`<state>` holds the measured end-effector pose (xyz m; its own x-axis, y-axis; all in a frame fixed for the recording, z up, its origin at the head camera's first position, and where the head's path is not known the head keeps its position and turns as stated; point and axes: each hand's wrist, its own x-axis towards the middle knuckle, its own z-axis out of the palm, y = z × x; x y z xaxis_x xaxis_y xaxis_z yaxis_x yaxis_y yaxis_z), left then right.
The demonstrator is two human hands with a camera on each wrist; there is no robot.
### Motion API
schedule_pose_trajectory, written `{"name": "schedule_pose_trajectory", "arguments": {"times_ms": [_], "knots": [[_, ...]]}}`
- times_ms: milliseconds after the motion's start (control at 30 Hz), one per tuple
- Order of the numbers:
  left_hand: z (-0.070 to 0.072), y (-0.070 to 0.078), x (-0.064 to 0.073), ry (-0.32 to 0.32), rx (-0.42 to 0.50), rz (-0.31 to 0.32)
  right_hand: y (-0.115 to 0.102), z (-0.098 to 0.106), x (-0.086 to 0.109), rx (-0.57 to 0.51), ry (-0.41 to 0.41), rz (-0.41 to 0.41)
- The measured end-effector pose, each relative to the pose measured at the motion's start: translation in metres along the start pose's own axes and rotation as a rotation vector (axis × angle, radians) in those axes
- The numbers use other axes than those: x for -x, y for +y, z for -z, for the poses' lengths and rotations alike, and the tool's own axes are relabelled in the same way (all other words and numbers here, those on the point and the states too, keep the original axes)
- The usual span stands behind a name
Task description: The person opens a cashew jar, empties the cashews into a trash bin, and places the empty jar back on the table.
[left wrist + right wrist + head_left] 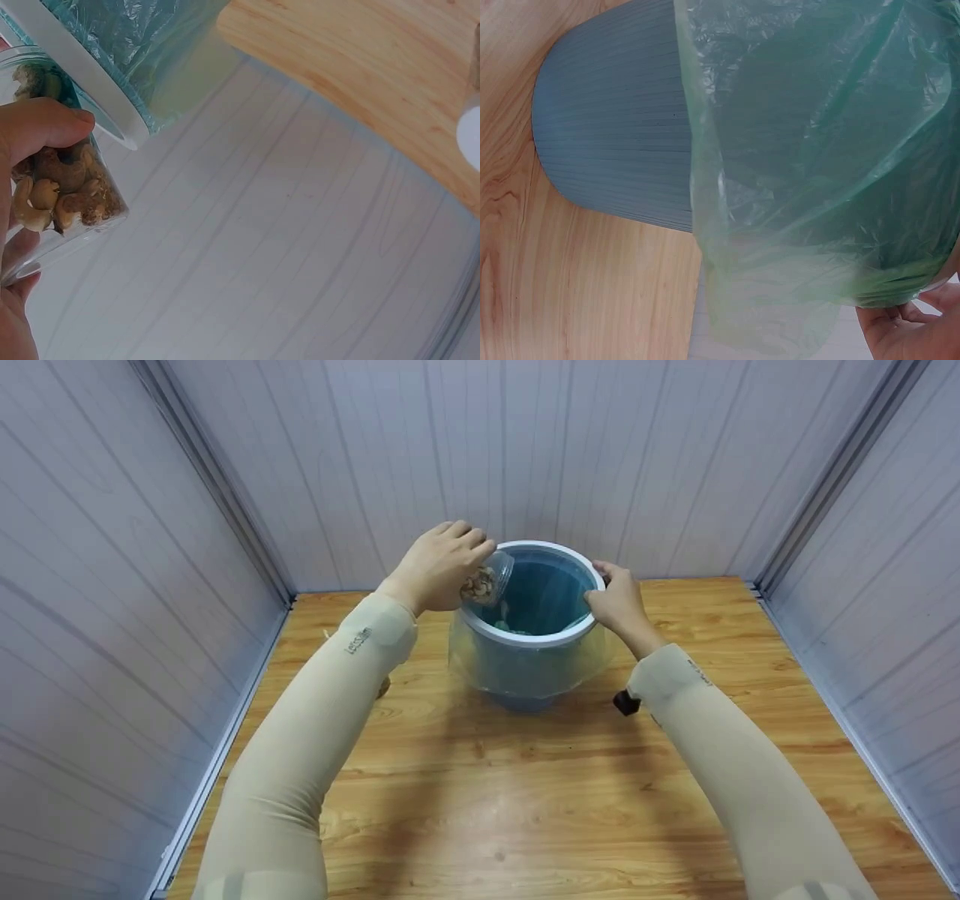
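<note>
My left hand (441, 566) grips a clear plastic jar (500, 572) and tips it at the left rim of a blue-grey trash bin (523, 703). Brown, nut-like pieces (69, 199) lie inside the jar, the thumb across its side in the left wrist view. Some pale bits show low inside the bin. A thin green bin liner (525, 671) is folded over the bin, its edge hanging loosely outside under a white ring (534, 640). On the far right of that ring, my right hand (621, 598) holds the rim, thumb inside and fingers outside.
The bin stands on a wood-grain table (495, 810) near the pale panelled back wall (480, 450). Side walls rise left and right. A small brown thing (384, 687) peeks out beside the left forearm. A white round-ended object (469, 139) shows at the left wrist view's edge.
</note>
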<state>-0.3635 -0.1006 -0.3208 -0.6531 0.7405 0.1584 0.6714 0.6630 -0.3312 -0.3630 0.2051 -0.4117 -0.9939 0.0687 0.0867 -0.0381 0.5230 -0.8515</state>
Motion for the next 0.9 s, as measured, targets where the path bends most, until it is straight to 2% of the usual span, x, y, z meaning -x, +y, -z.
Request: {"name": "schedule_pose_trajectory", "arguments": {"times_ms": [567, 900], "knots": [[-0.0003, 0.0008, -0.0017, -0.038, -0.067, -0.021, -0.0006, -0.0007, -0.0001, 0.0, -0.016, -0.031], [0.0024, -0.0002, -0.0014, -0.024, -0.055, -0.021, -0.0002, -0.0009, -0.0009, -0.003, -0.012, -0.018]]}}
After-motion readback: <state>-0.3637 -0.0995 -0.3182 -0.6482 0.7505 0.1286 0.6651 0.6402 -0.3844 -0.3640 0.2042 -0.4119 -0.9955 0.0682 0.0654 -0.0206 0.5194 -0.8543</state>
